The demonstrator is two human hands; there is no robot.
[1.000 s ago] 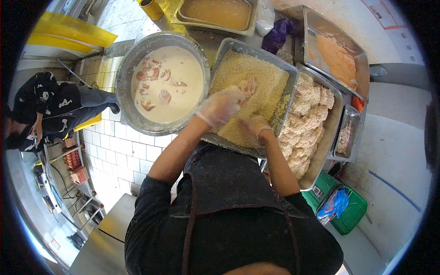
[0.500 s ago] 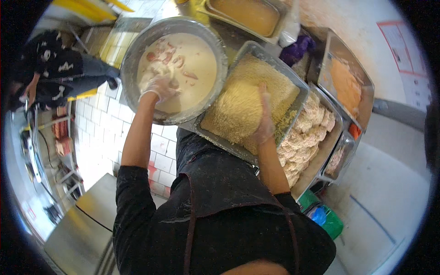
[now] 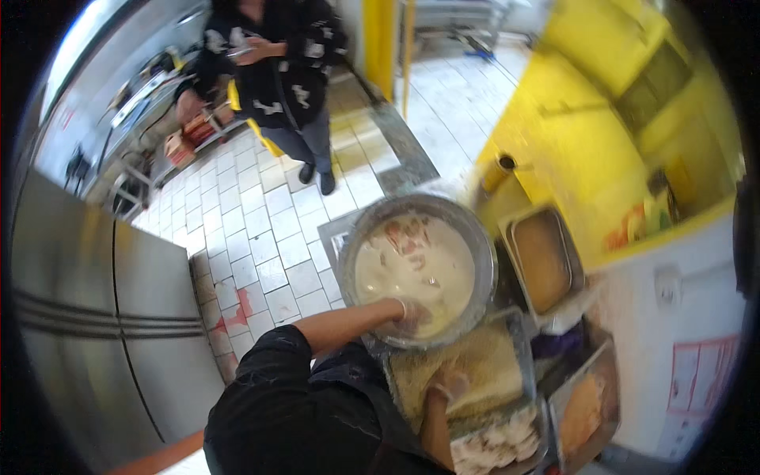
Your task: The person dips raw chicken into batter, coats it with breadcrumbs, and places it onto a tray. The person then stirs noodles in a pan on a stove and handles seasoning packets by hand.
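A large round metal bowl (image 3: 485,273) holds pale, milky batter (image 3: 447,265) with pieces of raw meat (image 3: 405,236) showing at its far side. My left hand (image 3: 412,315), in a clear glove, dips into the batter by the near rim; its fingers are hidden and blurred. Just nearer is a rectangular tray (image 3: 518,336) of yellowish crumbs (image 3: 491,356). Over these crumbs lies my right hand (image 3: 450,384), also gloved, somewhat blurred, fingers apart and holding nothing visible.
Breaded pieces (image 3: 499,443) fill a tray nearest me. To the right stand a pan of orange powder (image 3: 582,408) and a pan of brownish liquid (image 3: 541,257). Another person (image 3: 273,79) stands beyond on the tiled floor (image 3: 269,245). Steel cabinets (image 3: 150,317) are at left.
The view has swung left and up, showing the other person and the yellow wall. My left hand has moved to the bowl's near side; the mound of crumbs by my right hand looks flattened.
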